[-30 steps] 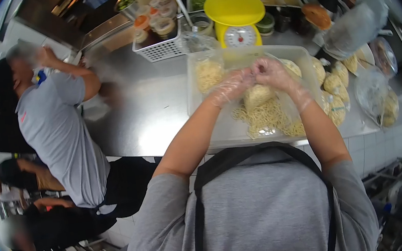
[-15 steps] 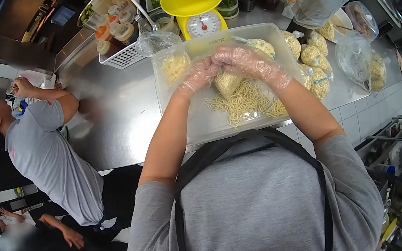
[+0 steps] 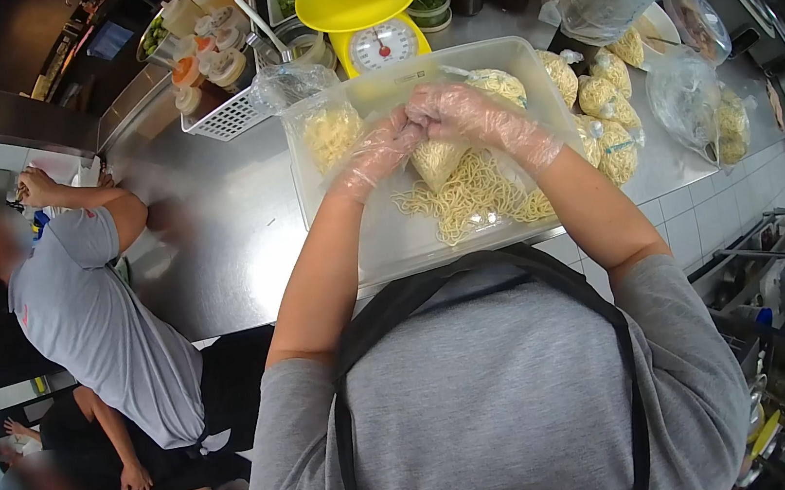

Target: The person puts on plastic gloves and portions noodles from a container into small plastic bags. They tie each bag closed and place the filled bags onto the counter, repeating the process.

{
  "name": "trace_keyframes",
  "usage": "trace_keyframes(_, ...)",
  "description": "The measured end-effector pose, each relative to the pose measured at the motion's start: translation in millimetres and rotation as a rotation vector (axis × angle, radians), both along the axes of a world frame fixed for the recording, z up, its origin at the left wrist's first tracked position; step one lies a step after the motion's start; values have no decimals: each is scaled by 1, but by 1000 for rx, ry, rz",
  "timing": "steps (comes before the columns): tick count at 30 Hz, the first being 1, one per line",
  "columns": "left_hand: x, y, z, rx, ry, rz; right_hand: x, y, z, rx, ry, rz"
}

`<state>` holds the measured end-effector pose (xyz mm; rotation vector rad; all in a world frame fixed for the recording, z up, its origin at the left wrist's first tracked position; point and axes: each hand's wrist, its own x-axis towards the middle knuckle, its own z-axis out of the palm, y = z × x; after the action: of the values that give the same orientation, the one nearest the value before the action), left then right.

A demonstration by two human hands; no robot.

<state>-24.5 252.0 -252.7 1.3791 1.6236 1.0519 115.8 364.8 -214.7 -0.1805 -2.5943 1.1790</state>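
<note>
My left hand (image 3: 383, 151) and my right hand (image 3: 472, 116), both in clear plastic gloves, meet over a translucent plastic tub (image 3: 371, 265). Their fingers are closed together at the gathered top of a plastic bag of noodles (image 3: 438, 163), which hangs below them with a corner pointing down. Loose noodles (image 3: 470, 198) lie in the tub under the bag. Another bag of noodles (image 3: 498, 86) rests at the tub's far right, beyond my right hand. Left of my left hand is a clear bag with pale contents (image 3: 332, 133). The exact finger grip is partly hidden.
A yellow kitchen scale (image 3: 381, 44) stands behind the tub. A white basket (image 3: 222, 121) of sauce bottles is at the back left. Several filled noodle bags (image 3: 615, 154) lie to the right, near a crumpled plastic bag (image 3: 681, 97). A co-worker (image 3: 93, 282) stands at the left counter.
My hands stay closed at the bag's top with little movement. The whole view has shifted slightly. In the left background, people have changed position.
</note>
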Motion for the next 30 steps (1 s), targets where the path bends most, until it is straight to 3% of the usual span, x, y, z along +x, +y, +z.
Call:
trace_keyframes(2, 10, -4, 24, 72, 178, 72, -1, 8, -4, 142, 27, 18)
trace_keyframes(6, 2, 2, 19, -42, 207, 31, -1, 17, -11, 156, 6, -20)
trace_keyframes(8, 3, 3, 26, -202, 115, -2, 0, 23, -19, -287, -53, -13)
trace_keyframes(9, 2, 3, 25, -201, 116, -2, 0, 24, -19, -285, -52, -13)
trace_keyframes(12, 1, 3, 19, -263, 14, 57, 0, 23, -19, -247, -112, -26)
trace_keyframes(15, 2, 4, 14, -273, 99, 94, -3, 14, -15, -256, 45, -27)
trace_keyframes(17, 2, 4, 9, -181, 5, 103, -3, 8, -4, -9, 130, -32)
trace_keyframes(19, -8, 10, -22, -99, -18, 81, -4, 9, -5, 66, 91, -29)
trace_keyframes(21, -5, 9, -13, -22, -44, 56, -4, 10, -5, 135, 48, -28)
trace_keyframes(27, 4, 4, 22, -152, 212, 41, -4, 10, -5, 69, -11, -86)
trace_keyframes(30, 4, 5, 13, 72, 128, 42, -4, 9, -4, 137, 42, -30)
